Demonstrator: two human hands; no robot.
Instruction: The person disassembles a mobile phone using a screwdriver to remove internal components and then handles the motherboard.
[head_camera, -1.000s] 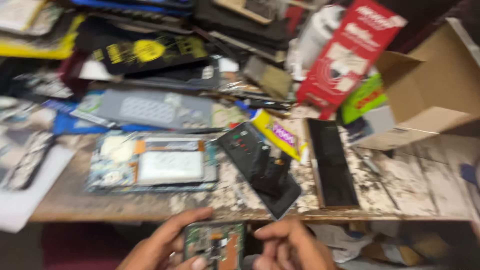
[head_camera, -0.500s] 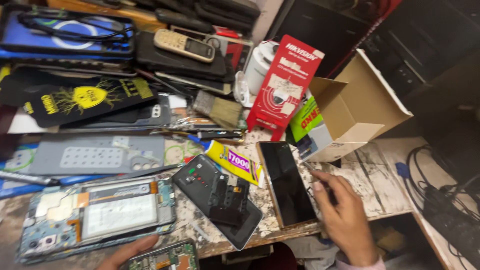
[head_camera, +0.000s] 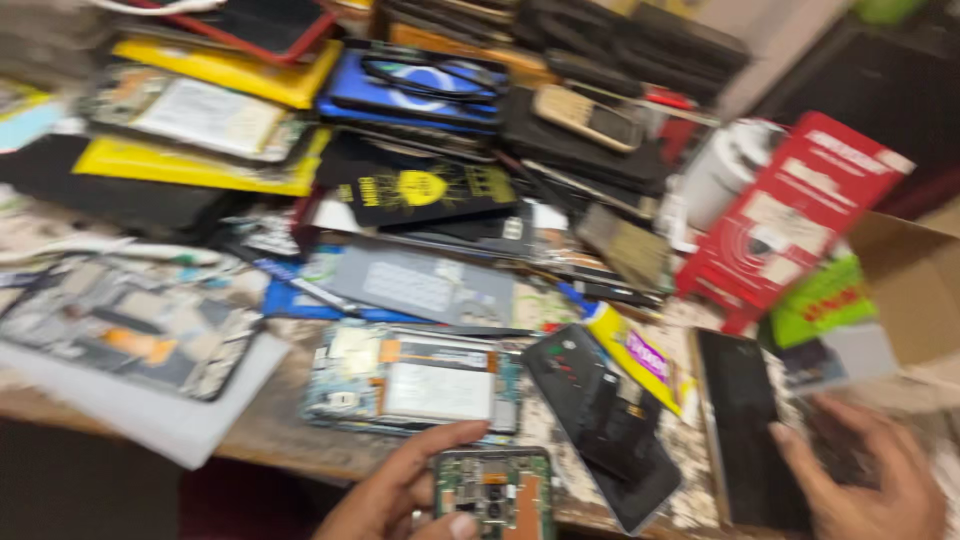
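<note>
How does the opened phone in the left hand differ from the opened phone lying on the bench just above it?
The opened phone in the left hand shows a green board; the opened phone on the bench shows a pale silver panel. The first looks narrower and is gripped by the left hand; the second lies flat, untouched. Both have their backs off.

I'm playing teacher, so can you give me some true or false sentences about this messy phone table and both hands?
1. The left hand holds an opened phone with a green circuit board. True.
2. The right hand grips a screwdriver. False: no tool shows; it rests by a black screen panel.
3. A red box leans near a cardboard box. True.
4. The table is made of glass. False: it looks like worn wood.
</note>
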